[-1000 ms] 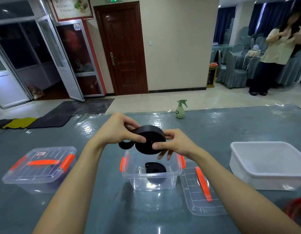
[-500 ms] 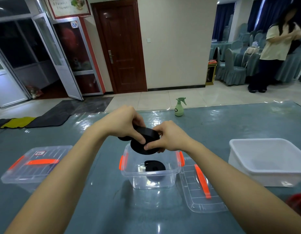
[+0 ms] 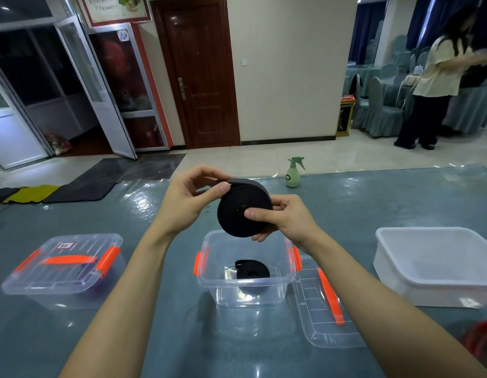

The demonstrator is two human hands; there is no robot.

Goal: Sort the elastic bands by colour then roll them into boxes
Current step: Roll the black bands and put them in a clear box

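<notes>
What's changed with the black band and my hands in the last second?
The loose loop that hung under the left hand is now wound onto the black roll; the left hand holds the band's end at the roll's top. The right hand still pinches the roll above the open box. The small roll inside, the lid, the closed box and the white tub stayed put.

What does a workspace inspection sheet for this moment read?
Surface: teal table, glossy clear cover.
Job's things: black band roll held above open clear box, smaller black roll inside; lid right of it; closed clear box left; white tub right; red item at right edge.
Clutter: green spray bottle at far edge.
Hands: left hand pinches the roll's rim; right hand grips the roll.
Cables: nothing seen.
Surroundings: brown door, standing person, covered chairs.
</notes>
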